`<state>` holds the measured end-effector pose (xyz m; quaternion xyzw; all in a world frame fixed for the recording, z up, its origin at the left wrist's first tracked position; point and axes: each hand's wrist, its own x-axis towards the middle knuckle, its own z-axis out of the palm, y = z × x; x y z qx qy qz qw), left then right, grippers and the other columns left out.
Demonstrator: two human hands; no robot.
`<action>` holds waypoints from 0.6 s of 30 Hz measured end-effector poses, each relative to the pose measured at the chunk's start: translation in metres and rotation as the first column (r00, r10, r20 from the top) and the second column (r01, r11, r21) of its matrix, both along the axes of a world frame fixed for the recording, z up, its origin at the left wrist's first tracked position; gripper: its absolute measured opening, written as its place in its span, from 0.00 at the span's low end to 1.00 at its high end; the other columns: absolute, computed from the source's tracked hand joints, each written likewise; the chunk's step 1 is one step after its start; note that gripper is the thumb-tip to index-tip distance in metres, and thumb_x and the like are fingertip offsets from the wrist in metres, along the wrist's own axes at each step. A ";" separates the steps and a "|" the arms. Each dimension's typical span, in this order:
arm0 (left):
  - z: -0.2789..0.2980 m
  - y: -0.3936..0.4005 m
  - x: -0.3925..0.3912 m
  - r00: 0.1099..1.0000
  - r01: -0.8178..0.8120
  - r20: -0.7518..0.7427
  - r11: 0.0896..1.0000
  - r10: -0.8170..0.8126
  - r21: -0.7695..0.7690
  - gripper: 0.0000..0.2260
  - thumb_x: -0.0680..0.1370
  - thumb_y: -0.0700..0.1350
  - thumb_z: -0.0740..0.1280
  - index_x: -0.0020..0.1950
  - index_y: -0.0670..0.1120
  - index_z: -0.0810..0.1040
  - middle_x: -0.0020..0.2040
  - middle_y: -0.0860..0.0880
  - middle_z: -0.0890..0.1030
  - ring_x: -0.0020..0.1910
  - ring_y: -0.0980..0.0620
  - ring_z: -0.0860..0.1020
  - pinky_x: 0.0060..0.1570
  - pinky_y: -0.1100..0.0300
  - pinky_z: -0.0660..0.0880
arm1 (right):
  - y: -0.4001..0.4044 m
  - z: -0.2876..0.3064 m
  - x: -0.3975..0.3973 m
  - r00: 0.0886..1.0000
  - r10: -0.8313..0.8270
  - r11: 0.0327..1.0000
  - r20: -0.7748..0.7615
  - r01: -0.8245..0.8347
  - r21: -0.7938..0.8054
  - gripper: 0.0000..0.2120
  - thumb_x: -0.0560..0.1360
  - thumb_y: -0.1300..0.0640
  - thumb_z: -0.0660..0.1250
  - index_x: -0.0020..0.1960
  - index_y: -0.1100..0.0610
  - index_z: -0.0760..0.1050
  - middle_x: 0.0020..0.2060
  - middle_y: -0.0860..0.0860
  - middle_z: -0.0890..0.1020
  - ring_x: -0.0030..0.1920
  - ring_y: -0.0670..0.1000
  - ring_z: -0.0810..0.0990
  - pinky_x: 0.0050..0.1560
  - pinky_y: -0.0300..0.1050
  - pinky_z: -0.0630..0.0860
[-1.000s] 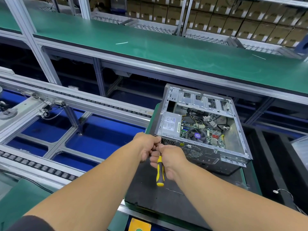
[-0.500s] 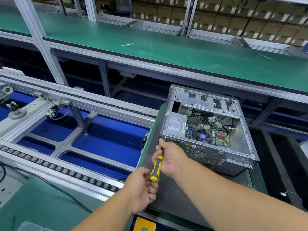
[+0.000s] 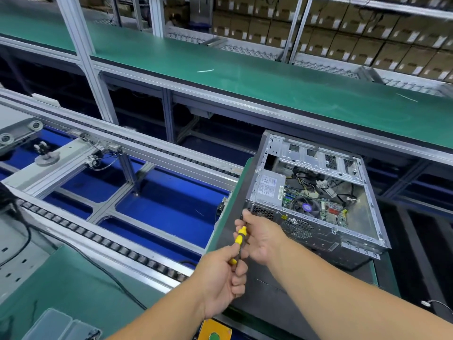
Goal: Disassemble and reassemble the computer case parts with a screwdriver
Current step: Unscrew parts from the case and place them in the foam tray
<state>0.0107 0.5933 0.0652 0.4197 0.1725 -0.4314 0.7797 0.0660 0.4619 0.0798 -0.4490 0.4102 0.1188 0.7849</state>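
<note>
Right now everything turns on how the screwdriver lies against the case, so take that open case, lying on its side on the dark pallet, as your landmark. The screwdriver's long axis runs from your body up toward the case's near left corner, yellow-and-black handle low, shaft end high, and the tip looks to sit at or just beside that corner, below the perforated grille; your fingers hide the actual contact, so you cannot confirm it is seated in a screw. Your right hand is the nearer one to the case: its fingers are curled around the upper part of the tool, right against the rear panel's left edge. Your left hand sits farther back from the case, toward you, fingers curled round the butt of the handle. Both hands therefore hold the same tool, one steadying near the tip, one at the driving end. By my reading you are early in the disassembly, working a rear-panel screw at that corner. The coming move asks that you keep the axis pointed straight into the panel; if the handle end drifts sideways away from the case, the tip is likely to slip off the head.
</note>
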 end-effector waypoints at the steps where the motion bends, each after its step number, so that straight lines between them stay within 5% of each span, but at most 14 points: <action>1: 0.000 -0.001 0.000 1.000 0.002 0.015 1.000 -0.002 0.013 0.10 0.84 0.50 0.62 0.54 0.43 0.73 0.32 0.47 0.66 0.29 0.52 0.59 0.29 0.60 0.55 | 0.000 0.000 0.000 1.000 0.007 1.000 -0.003 -0.007 -0.028 0.09 0.82 0.53 0.69 0.50 0.59 0.78 0.38 0.54 0.83 0.34 0.52 0.77 0.36 0.47 0.78; 7: 0.003 -0.008 -0.002 0.999 -0.051 0.006 0.998 0.051 -0.032 0.10 0.82 0.54 0.65 0.52 0.48 0.75 0.32 0.46 0.65 0.29 0.52 0.58 0.32 0.59 0.52 | -0.001 0.005 0.000 0.999 0.026 1.000 0.024 -0.026 0.004 0.16 0.88 0.51 0.54 0.60 0.58 0.77 0.45 0.52 0.89 0.41 0.50 0.85 0.43 0.49 0.78; 13: 0.000 -0.013 0.001 0.997 -0.060 0.040 0.998 0.060 -0.017 0.06 0.83 0.48 0.64 0.53 0.46 0.73 0.32 0.48 0.65 0.29 0.53 0.57 0.30 0.60 0.53 | -0.005 0.004 0.002 0.998 0.058 0.992 0.006 -0.057 -0.113 0.08 0.82 0.53 0.69 0.50 0.58 0.79 0.35 0.52 0.84 0.33 0.50 0.77 0.34 0.45 0.75; 18: 0.000 -0.014 -0.002 0.998 -0.065 -0.009 0.995 0.064 -0.079 0.12 0.81 0.56 0.67 0.47 0.47 0.77 0.32 0.47 0.66 0.29 0.52 0.59 0.29 0.60 0.57 | -0.005 0.002 0.002 0.999 0.027 1.000 0.030 -0.026 -0.016 0.12 0.88 0.53 0.57 0.58 0.58 0.77 0.37 0.51 0.87 0.35 0.48 0.85 0.46 0.48 0.80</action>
